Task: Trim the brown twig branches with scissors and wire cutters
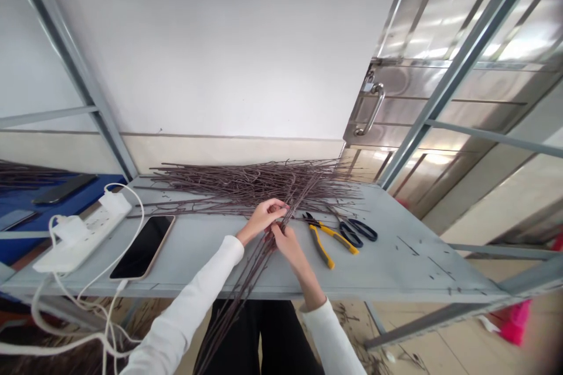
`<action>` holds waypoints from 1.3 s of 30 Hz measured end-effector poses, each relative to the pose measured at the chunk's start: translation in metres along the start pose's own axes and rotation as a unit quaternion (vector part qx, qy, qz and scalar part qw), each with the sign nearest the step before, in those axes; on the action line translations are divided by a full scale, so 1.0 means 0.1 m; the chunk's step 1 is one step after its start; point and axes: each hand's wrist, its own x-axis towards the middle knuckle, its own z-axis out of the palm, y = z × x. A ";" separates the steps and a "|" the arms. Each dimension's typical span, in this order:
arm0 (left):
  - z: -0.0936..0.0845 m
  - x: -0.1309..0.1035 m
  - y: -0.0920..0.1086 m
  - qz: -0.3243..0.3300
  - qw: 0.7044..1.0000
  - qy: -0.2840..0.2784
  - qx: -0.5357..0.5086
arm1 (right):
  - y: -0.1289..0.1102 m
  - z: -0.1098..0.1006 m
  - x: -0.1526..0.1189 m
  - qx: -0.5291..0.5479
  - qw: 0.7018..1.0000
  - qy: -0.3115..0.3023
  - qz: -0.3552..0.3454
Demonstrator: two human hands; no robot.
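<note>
A bundle of thin brown twigs [246, 287] runs diagonally from my lap up over the table. My left hand [264, 215] pinches it from the upper left. Just below and to the right, my right hand [285, 241] is wrapped round the same bundle. The fingers of both hands are close together. Behind them a large pile of twigs [237, 179] lies along the back of the grey table [193, 252]. Yellow-handled cutters [328, 237] and black-handled scissors [358, 231] rest on the table right of my hands.
A phone [144, 246] and a white power strip [83, 240] with cables are at the left. Metal uprights [461, 70] stand at both table ends. Small twig scraps [409, 246] lie at the right. Blue surface [21, 240] adjoins at far left.
</note>
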 end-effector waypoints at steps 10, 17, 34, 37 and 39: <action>-0.07 -0.03 -0.02 -0.024 0.982 0.052 -0.180 | 0.01 -1.62 -0.39 -0.192 0.975 0.109 -0.005; -0.10 -0.05 0.08 -0.081 0.966 0.014 -0.246 | 0.17 -2.56 -0.01 -0.455 0.861 0.211 -0.079; -0.09 -0.14 0.29 -0.028 0.983 -0.023 -0.181 | 0.36 -2.84 0.12 -0.599 0.786 0.115 -0.099; -0.06 -0.16 0.30 -0.019 0.984 -0.048 -0.168 | 0.35 -3.01 0.00 -0.615 0.767 0.163 -0.087; -0.05 -0.17 0.31 -0.014 0.985 -0.058 -0.161 | 0.35 -3.14 -0.11 -0.615 0.757 0.204 -0.088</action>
